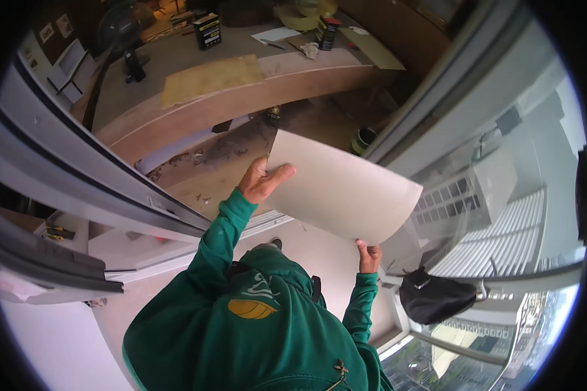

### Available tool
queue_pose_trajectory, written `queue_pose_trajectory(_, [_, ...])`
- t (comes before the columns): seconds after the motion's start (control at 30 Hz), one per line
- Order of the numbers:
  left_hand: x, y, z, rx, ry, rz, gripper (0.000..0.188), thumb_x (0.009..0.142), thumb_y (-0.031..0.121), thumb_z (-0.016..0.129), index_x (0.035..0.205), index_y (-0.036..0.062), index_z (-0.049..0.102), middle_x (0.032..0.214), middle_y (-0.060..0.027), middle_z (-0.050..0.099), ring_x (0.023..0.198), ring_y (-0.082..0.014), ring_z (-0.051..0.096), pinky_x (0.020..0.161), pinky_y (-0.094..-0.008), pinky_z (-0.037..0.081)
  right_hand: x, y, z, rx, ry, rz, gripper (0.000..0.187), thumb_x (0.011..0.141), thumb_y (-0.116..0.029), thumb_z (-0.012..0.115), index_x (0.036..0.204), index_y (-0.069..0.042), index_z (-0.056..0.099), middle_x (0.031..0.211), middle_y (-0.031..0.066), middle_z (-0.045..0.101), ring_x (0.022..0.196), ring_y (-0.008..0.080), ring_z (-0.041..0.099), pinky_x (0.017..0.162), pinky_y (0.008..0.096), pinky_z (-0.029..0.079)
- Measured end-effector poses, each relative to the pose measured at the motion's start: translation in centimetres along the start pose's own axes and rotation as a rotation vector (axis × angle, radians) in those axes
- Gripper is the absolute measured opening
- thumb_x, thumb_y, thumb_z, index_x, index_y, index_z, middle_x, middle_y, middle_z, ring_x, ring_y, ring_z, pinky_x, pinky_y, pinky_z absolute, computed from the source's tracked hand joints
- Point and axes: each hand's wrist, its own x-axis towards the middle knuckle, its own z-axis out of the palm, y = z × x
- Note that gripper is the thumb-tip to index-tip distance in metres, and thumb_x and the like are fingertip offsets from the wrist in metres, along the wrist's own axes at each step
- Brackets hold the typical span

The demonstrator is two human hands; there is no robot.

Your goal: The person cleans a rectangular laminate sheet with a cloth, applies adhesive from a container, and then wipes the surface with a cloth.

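Note:
Between my hands is a large, pale beige sheet (349,186), thin and gently curved, raised in front of me. My left hand (262,179) grips its left edge, thumb lying on the upper face and the fingers hidden behind. At the near edge, toward the right, my right hand (369,256) holds the sheet with the thumb tip at its rim; most of those fingers are out of sight underneath. Both arms wear green sleeves. What the sheet is made of I cannot tell.
Beyond a sliding door frame (169,205) stands a workbench (222,107) with a yellowish sheet (212,78), a dark can (207,31) and another can (327,31). Scraps lie on the floor below. To my right, a black bag (437,296) hangs by the balcony railing.

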Motion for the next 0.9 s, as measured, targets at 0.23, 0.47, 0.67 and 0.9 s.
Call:
queue_pose_trajectory(0.23, [6.9, -0.3, -9.3, -0.002, 0.245, -0.05, 0.042, 0.1, 0.036, 0.06, 0.122, 0.0003, 0.062, 0.108, -0.006, 0.068, 0.093, -0.0157, 0.063, 0.081, -0.0299, 0.05, 12.8, -6.8, 6.7, 0.153, -0.231, -0.043, 0.022, 0.087, -0.017, 0.077, 0.103, -0.003, 0.071, 0.098, 0.0032, 0.071, 0.092, 0.0118, 0.061, 0.088, 0.0294, 0.046])
queue_pose_trajectory(0.47, [9.3, -5.9, -13.3, -0.474, 0.462, -0.081, 0.052, 0.104, 0.042, 0.048, 0.136, 0.002, 0.051, 0.125, -0.0089, 0.061, 0.11, -0.0183, 0.059, 0.094, -0.033, 0.048, 24.7, -11.7, 12.0, 0.05, -0.43, 0.014, 0.024, 0.087, -0.016, 0.076, 0.104, 0.0, 0.07, 0.098, 0.0037, 0.071, 0.091, 0.0118, 0.061, 0.087, 0.0287, 0.046])
queue_pose_trajectory(0.67, [15.0, -8.5, -15.8, -0.833, 0.472, 0.039, 0.054, 0.105, 0.045, 0.041, 0.141, 0.0046, 0.047, 0.132, -0.0107, 0.058, 0.117, -0.0243, 0.058, 0.099, -0.0385, 0.048, 37.0, -12.7, 16.3, -0.011, -0.606, 0.04, 0.028, 0.088, -0.014, 0.075, 0.109, 0.002, 0.068, 0.098, 0.0047, 0.072, 0.09, 0.012, 0.062, 0.085, 0.0294, 0.049])
queue_pose_trajectory(0.9, [28.8, -9.5, -16.2, -0.568, 0.624, -0.06, 0.054, 0.106, 0.046, 0.039, 0.142, 0.006, 0.046, 0.132, -0.0107, 0.058, 0.117, -0.0238, 0.058, 0.099, -0.0381, 0.048, 49.8, -10.4, 18.9, 0.07, -0.629, 0.185, 0.028, 0.089, -0.015, 0.075, 0.111, 0.002, 0.068, 0.1, 0.0048, 0.071, 0.093, 0.0118, 0.062, 0.086, 0.0289, 0.049])
